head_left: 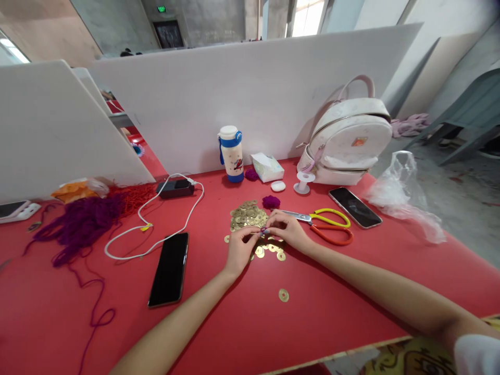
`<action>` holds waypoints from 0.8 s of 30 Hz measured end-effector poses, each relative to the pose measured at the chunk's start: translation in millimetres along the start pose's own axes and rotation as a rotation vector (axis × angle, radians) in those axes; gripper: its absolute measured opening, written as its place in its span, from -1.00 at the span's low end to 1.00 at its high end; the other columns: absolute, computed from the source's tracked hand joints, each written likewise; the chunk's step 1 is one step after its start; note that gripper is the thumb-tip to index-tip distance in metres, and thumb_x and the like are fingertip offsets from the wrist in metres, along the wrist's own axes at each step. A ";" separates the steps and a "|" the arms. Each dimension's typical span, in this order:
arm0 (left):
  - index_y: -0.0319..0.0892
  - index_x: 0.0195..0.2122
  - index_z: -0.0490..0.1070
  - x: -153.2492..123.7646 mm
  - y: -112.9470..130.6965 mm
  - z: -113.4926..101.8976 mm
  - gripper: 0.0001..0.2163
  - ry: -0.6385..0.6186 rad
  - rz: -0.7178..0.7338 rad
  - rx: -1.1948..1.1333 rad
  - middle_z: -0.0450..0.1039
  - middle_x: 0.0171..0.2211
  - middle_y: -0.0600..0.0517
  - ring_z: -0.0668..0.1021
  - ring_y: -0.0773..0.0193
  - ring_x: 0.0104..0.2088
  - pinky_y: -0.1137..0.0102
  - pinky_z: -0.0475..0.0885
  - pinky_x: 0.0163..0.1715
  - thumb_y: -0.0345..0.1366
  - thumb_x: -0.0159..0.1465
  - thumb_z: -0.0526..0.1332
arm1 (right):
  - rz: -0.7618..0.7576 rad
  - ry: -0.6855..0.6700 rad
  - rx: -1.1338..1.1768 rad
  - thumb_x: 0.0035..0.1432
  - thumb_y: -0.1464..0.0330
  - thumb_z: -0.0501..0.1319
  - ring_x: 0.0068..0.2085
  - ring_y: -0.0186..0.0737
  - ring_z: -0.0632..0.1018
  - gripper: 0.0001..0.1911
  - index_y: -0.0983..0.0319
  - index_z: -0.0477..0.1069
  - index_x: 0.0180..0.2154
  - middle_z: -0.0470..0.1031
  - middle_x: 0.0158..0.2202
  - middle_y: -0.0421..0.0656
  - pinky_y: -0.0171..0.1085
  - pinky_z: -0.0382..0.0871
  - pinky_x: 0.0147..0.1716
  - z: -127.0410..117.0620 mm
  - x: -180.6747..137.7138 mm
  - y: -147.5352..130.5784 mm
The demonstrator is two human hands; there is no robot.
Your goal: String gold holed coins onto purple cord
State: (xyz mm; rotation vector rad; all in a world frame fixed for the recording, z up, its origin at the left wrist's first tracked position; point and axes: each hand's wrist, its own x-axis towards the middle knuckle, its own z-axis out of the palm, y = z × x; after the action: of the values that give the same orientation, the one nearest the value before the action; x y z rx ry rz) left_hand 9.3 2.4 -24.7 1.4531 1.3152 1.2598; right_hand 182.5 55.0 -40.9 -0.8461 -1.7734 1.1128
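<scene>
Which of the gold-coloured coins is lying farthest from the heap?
The single square-holed coin nearest the front edge of the red table, lying by itself; the other visible coins are heaped or scattered close together.

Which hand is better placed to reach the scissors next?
The right hand, probably: the scissors lie just beside it, on its side. The left hand is farther away, with the right between. Both seem to pinch a small purplish piece.
</scene>
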 end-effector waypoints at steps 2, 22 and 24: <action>-0.16 -0.39 0.59 -0.1 0.7 0.0 -0.89 -0.010 0.005 -0.002 0.61 -0.32 -0.03 0.61 0.17 -0.28 0.33 0.50 -0.22 -0.40 0.13 0.24 | 0.005 -0.013 0.008 0.13 0.26 0.30 -0.37 -0.27 0.40 -0.83 0.23 0.47 -0.40 0.34 -0.39 -0.20 -0.27 0.27 -0.38 0.1 0.2 -0.4; -0.19 -0.35 0.58 0.1 -5.0 0.1 -0.87 0.006 -0.030 -0.007 0.61 -0.30 -0.06 0.61 0.18 -0.28 0.35 0.51 -0.27 -0.40 0.14 0.22 | -0.064 -0.041 -0.057 0.23 0.29 0.20 -0.36 -0.27 0.35 -0.89 0.20 0.40 -0.28 0.30 -0.32 -0.17 -0.27 0.24 -0.37 3.0 -1.6 -8.5; -0.18 -0.36 0.58 0.4 -4.0 0.0 -0.86 0.004 -0.017 0.012 0.61 -0.31 -0.04 0.61 0.18 -0.28 0.35 0.51 -0.26 -0.43 0.12 0.22 | -0.048 -0.033 -0.020 0.23 0.30 0.17 -0.35 -0.27 0.35 -0.90 0.20 0.36 -0.30 0.28 -0.32 -0.18 -0.27 0.26 -0.37 3.7 -1.8 -8.0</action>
State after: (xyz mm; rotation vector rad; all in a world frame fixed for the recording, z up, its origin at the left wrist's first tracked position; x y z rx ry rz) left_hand 8.5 3.4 -28.6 1.4457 1.3369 1.2460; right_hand 179.0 49.2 -35.0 -0.7975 -1.8252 1.0850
